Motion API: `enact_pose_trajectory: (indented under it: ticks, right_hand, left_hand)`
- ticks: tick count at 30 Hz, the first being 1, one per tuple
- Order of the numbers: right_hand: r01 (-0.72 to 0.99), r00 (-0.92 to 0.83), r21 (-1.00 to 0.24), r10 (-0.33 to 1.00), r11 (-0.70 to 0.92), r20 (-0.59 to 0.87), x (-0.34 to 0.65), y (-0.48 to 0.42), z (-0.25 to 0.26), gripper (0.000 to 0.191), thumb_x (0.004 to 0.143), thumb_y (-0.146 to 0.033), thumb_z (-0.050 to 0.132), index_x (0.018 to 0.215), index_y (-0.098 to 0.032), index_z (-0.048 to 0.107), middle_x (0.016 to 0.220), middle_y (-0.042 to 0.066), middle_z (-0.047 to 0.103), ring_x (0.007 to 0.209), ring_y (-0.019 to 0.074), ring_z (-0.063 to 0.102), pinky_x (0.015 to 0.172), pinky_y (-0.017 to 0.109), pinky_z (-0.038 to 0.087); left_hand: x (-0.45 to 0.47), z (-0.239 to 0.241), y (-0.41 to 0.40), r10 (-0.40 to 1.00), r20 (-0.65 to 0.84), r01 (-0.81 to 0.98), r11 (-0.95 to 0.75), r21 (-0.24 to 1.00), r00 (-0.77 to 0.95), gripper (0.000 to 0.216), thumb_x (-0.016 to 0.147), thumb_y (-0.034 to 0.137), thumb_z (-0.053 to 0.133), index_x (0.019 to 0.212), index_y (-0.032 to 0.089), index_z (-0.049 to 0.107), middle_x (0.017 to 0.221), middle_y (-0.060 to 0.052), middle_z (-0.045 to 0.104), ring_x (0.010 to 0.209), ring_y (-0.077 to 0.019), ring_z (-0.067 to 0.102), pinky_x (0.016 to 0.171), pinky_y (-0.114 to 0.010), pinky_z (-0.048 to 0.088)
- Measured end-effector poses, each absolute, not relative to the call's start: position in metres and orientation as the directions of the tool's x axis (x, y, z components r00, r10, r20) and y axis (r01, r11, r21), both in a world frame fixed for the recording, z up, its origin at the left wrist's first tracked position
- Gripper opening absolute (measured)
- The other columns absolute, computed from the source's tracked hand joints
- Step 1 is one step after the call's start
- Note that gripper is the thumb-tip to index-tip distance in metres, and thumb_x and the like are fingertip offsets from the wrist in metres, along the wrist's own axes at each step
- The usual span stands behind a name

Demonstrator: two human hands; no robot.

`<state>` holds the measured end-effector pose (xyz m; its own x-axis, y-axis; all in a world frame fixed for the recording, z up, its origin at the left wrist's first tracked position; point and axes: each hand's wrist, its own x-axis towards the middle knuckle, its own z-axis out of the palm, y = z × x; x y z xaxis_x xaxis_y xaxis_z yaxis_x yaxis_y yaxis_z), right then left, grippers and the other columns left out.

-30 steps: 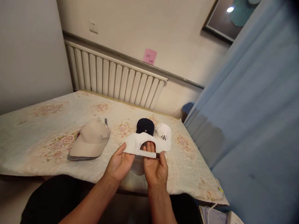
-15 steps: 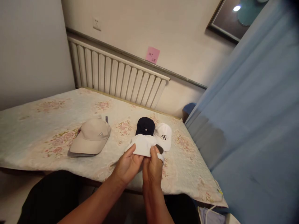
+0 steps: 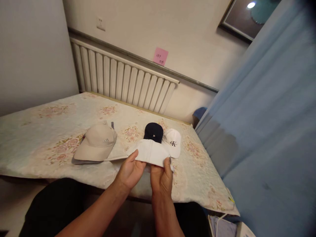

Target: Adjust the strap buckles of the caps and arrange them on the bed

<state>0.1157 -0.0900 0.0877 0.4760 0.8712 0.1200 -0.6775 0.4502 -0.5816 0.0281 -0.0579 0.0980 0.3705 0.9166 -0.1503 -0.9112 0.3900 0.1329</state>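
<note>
Both my hands hold a plain white cap [image 3: 149,152] just above the near edge of the bed. My left hand [image 3: 129,171] pinches its left side, thumb on top. My right hand [image 3: 161,177] grips its right side from below, thumb on the fabric. Just beyond the held cap lie a navy cap [image 3: 153,131] and a white cap with a black logo [image 3: 172,142], side by side. A beige cap [image 3: 95,147] rests on the bed to the left, apart from my hands.
The bed's floral cover [image 3: 44,131] stretches left and back to a white slatted headboard [image 3: 123,79]. A blue curtain [image 3: 266,125] hangs close on the right. A pink note [image 3: 160,56] is stuck on the wall. My dark-clothed knees [image 3: 59,207] are below.
The white cap has been turned over and flattened: a second ago its back opening and strap faced me, now its smooth crown shows. My hands have stayed in nearly the same place.
</note>
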Motion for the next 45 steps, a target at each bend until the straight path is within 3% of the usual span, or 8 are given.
enact_pose_trajectory:
  ticks: [5,14,19,22,25,32,37,45]
  right_hand:
    - [-0.689,0.459,-0.602,0.886,0.404,0.068,0.100,-0.087,0.076,0.053,0.084,-0.028,0.057,0.135,-0.022,0.044,0.133,0.007,0.058,0.116,0.0204,0.058,0.108,0.046,0.038]
    - [-0.773,0.389,-0.540,0.921,0.332,0.008,0.119,-0.085,0.075,0.051,0.085,-0.024,0.052,0.134,-0.017,0.045,0.129,0.010,0.060,0.118,0.0224,0.057,0.108,0.048,0.037]
    - [-0.740,0.450,-0.545,0.892,0.394,0.034,0.118,-0.088,0.073,0.052,0.086,-0.029,0.054,0.136,-0.021,0.043,0.133,0.008,0.057,0.122,0.0222,0.054,0.109,0.050,0.035]
    - [-0.724,0.457,-0.550,0.887,0.416,0.069,0.105,-0.089,0.069,0.054,0.085,-0.029,0.057,0.137,-0.024,0.042,0.136,0.006,0.055,0.122,0.0216,0.054,0.109,0.049,0.035]
    - [-0.716,0.479,-0.575,0.878,0.395,0.006,0.094,-0.089,0.062,0.060,0.080,-0.021,0.063,0.137,-0.023,0.042,0.133,0.006,0.058,0.116,0.0198,0.058,0.110,0.044,0.036]
    - [-0.740,0.436,-0.558,0.900,0.376,0.029,0.104,-0.085,0.057,0.057,0.084,-0.021,0.054,0.139,-0.023,0.039,0.135,0.007,0.055,0.117,0.0199,0.057,0.108,0.046,0.037]
    - [-0.765,0.406,-0.542,0.914,0.350,0.017,0.120,-0.084,0.055,0.057,0.084,-0.021,0.053,0.139,-0.024,0.039,0.134,0.007,0.057,0.118,0.0200,0.057,0.107,0.047,0.037]
    - [-0.770,0.404,-0.544,0.915,0.334,-0.009,0.111,-0.086,0.057,0.057,0.082,-0.027,0.060,0.136,-0.025,0.043,0.131,0.006,0.059,0.117,0.0202,0.058,0.107,0.046,0.038]
  left_hand:
    - [0.033,0.090,-0.063,0.898,-0.149,-0.890,0.434,0.138,0.415,0.049,0.094,0.013,0.038,0.143,0.009,0.034,0.116,-0.015,0.067,0.110,-0.0230,0.062,0.105,-0.039,0.044]
    - [0.016,0.093,-0.051,0.942,-0.142,-0.937,0.322,0.136,0.303,0.049,0.094,0.014,0.037,0.142,0.008,0.034,0.117,-0.015,0.067,0.110,-0.0217,0.062,0.102,-0.035,0.046]
    - [0.021,0.094,-0.056,0.953,-0.152,-0.942,0.286,0.178,0.261,0.050,0.091,0.006,0.038,0.141,0.012,0.038,0.116,-0.012,0.068,0.107,-0.0199,0.064,0.101,-0.032,0.047]
    - [0.030,0.090,-0.062,0.933,-0.179,-0.919,0.343,0.193,0.311,0.051,0.090,0.007,0.041,0.141,0.011,0.038,0.117,-0.012,0.068,0.108,-0.0202,0.064,0.101,-0.032,0.046]
    - [0.037,0.084,-0.067,0.888,-0.199,-0.872,0.450,0.193,0.415,0.052,0.090,0.011,0.043,0.142,0.008,0.037,0.121,-0.015,0.065,0.112,-0.0225,0.061,0.104,-0.034,0.044]
    - [0.028,0.083,-0.065,0.924,-0.087,-0.908,0.383,0.173,0.373,0.054,0.088,0.007,0.045,0.142,0.015,0.038,0.127,-0.013,0.061,0.117,-0.0241,0.057,0.108,-0.039,0.040]
    - [0.015,0.088,-0.061,0.947,-0.085,-0.929,0.320,0.187,0.309,0.052,0.087,0.008,0.045,0.139,0.012,0.042,0.124,-0.015,0.063,0.115,-0.0277,0.058,0.105,-0.046,0.042]
    - [0.027,0.088,-0.067,0.942,-0.058,-0.907,0.333,0.257,0.330,0.066,0.078,-0.006,0.040,0.140,0.016,0.042,0.124,-0.009,0.064,0.113,-0.0232,0.060,0.106,-0.039,0.041]
